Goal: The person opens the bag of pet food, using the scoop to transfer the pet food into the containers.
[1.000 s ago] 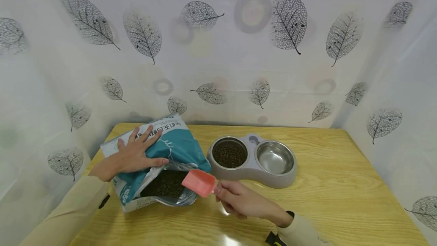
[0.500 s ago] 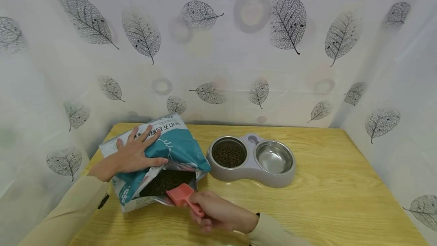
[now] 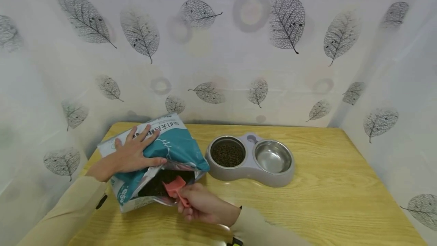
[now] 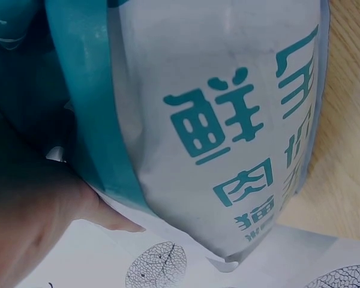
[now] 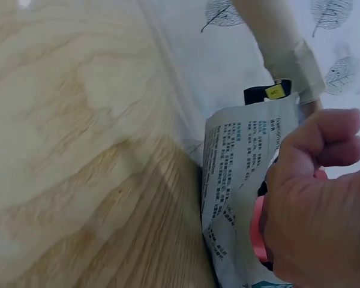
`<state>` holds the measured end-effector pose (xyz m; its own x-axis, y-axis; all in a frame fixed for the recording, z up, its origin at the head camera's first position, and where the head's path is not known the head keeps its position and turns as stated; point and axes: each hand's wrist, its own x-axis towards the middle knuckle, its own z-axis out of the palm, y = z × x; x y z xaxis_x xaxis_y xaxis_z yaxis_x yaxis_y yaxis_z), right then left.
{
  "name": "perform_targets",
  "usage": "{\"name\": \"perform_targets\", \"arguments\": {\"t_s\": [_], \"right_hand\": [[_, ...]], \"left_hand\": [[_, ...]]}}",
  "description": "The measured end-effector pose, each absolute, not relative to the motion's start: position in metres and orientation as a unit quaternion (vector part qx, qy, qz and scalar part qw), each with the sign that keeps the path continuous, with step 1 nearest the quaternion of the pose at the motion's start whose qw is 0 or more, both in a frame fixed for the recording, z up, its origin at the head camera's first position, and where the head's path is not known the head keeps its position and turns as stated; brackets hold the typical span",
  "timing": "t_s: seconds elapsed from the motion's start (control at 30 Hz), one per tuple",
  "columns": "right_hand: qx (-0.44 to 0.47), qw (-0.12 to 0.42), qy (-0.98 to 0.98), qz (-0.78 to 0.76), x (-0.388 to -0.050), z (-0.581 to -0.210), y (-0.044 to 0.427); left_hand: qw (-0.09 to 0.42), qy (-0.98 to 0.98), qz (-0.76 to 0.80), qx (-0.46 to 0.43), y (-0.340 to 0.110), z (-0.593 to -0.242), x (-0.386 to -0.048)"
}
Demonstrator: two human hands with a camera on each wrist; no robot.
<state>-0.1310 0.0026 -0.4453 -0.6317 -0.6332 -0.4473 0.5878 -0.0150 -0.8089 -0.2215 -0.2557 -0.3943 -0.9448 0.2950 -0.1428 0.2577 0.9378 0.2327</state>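
Note:
A teal and white pet food bag (image 3: 181, 145) lies on its side at the table's left, its mouth facing me and dark kibble (image 3: 151, 186) inside. My left hand (image 3: 131, 156) rests on top of the bag with fingers spread; the left wrist view shows the bag's printed face (image 4: 216, 120) beside that hand. By its handle, my right hand (image 3: 203, 204) grips a pink scoop (image 3: 175, 184), whose head is in the bag's opening. In the right wrist view, the curled right hand (image 5: 318, 198) partly hides the scoop (image 5: 258, 231) at the bag's edge.
Right of the bag stands a grey double bowl stand (image 3: 250, 166). Its left steel bowl (image 3: 228, 152) contains brown kibble; the right steel bowl (image 3: 273, 157) shows a bare metal bottom. A leaf-patterned sheet (image 3: 218, 48) hangs behind and beside the wooden table (image 3: 327, 185).
My right hand has moved left with the scoop, from beside the bag into its mouth. The left hand stays on the bag.

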Motion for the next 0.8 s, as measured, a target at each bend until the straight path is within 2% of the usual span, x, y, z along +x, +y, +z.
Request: {"name": "perform_targets", "arguments": {"t_s": [0.8], "right_hand": [[-0.096,0.41,0.576,-0.7,-0.116,-0.443,0.05]], "left_hand": [[0.085,0.98,0.109,0.143,-0.255,-0.393,-0.221]]}}
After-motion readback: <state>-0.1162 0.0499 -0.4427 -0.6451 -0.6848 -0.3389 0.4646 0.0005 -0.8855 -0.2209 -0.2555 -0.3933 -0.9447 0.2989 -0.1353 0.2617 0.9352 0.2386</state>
